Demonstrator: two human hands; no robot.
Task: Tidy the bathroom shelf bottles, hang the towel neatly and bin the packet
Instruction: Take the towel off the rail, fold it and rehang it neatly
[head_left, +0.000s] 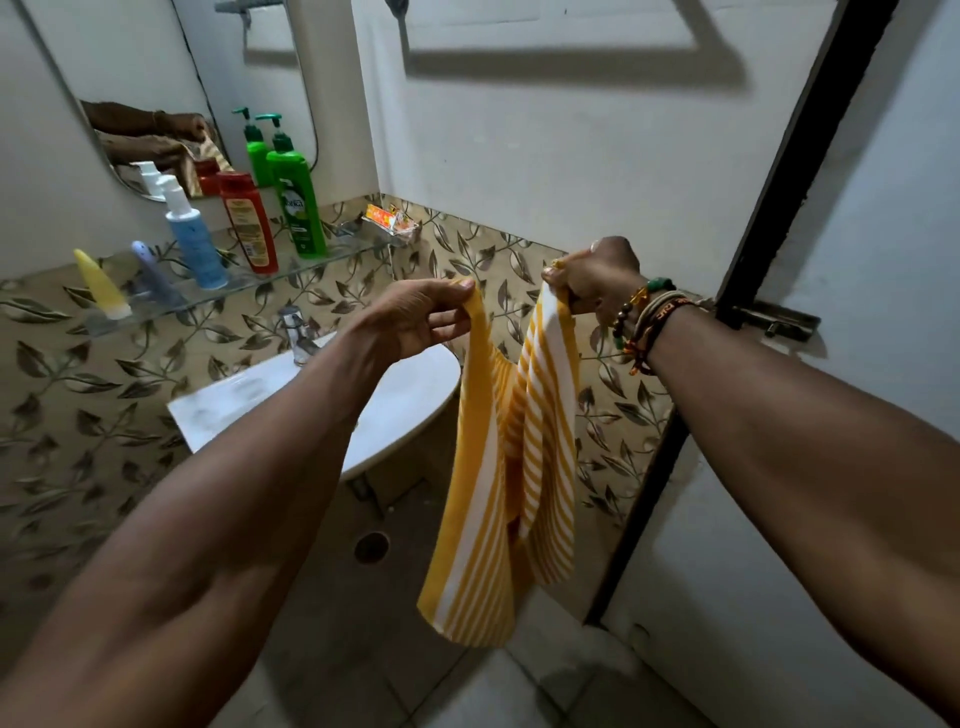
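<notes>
Head view: the yellow-and-white striped towel (498, 467) is held up in mid-air between the two hands and hangs below them in two drooping folds. Its top edge is pinched by the left hand (415, 314) between thumb and fingertips. The other corner is clenched inside the right hand (595, 280), fingers curled tight round the cloth.

The hanging step is judged to be in hand, and the rail is not yet reached. Only a rail's shadow is made out on the wall high above the hands. To be done well, the top edge should be drawn taut between the two grips and the sag in the middle shaken out. The cloth should then be laid over the rail so that both falls end level.

Now the count:
- One towel is counted.
- On the glass shelf (353, 249), up and to the left of the left hand, three upright bottles are counted: a green pump bottle (298, 208), a red bottle (249, 228) and a blue-and-white spray bottle (195, 244).
- Further left, two tubes are stood cap-down, a yellow tube (101, 283) and a lilac tube (156, 275).
- Doubles in the mirror are left out.
- One orange packet (387, 215) is seen in the wire dish, above and between the hands, not yet binned.
- One basin (395, 395) is noted below the left hand.
</notes>
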